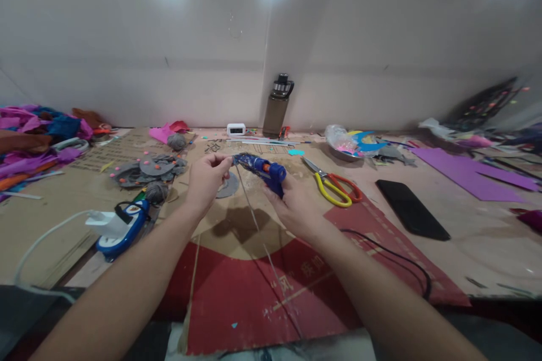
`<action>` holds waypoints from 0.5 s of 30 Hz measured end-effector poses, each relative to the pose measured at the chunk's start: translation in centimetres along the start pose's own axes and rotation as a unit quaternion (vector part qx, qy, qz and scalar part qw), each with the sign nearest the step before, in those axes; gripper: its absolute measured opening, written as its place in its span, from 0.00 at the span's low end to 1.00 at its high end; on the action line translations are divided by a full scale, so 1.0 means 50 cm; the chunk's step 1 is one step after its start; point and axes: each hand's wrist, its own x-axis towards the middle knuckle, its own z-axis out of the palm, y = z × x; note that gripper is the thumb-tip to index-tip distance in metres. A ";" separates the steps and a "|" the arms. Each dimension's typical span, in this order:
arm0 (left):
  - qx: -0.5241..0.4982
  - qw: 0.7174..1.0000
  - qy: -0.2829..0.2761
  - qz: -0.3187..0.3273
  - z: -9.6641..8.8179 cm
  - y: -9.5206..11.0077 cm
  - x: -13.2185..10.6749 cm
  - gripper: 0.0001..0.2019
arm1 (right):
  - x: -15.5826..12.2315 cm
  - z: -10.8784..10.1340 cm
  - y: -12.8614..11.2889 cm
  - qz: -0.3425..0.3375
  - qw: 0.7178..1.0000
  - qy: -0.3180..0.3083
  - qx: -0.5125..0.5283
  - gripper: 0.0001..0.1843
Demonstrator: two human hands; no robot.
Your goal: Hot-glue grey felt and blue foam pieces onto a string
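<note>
My right hand (293,203) is closed round the handle of a blue hot glue gun (262,170) with an orange trigger, its nozzle pointing left. My left hand (206,178) is pinched at the nozzle tip, fingers pressed together on something too small to make out. A thin stick or wire (254,217) runs down from the nozzle area toward me. A grey felt disc (228,186) lies on the cardboard (237,293) just under the hands. The gun's black cord (398,256) trails off to the right.
Yellow and orange scissors (334,185) and a black phone (410,208) lie to the right. A blue-white power strip (121,225) sits left, beside grey felt pieces (148,169). A dark bottle (277,104) stands at the white back wall. Purple foam sheets (474,172) lie far right.
</note>
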 end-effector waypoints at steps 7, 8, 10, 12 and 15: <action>-0.006 1.000 0.017 -0.003 0.000 0.004 0.001 0.11 | -0.003 0.001 0.021 0.006 1.000 0.018 -0.022 0.14; -0.006 1.000 0.018 -0.002 0.000 0.003 0.001 0.11 | -0.003 0.002 0.021 0.005 1.000 0.019 -0.024 0.14; -0.007 1.000 0.018 -0.003 -0.001 0.003 0.002 0.11 | -0.003 0.003 0.020 0.003 0.999 0.021 -0.024 0.14; -0.008 1.000 0.013 -0.004 0.000 0.003 0.001 0.11 | -0.003 0.004 0.016 0.002 1.000 0.022 -0.020 0.14; -0.008 1.000 -0.001 -0.005 0.001 0.006 -0.002 0.11 | -0.001 0.002 0.009 0.004 1.000 0.014 -0.015 0.13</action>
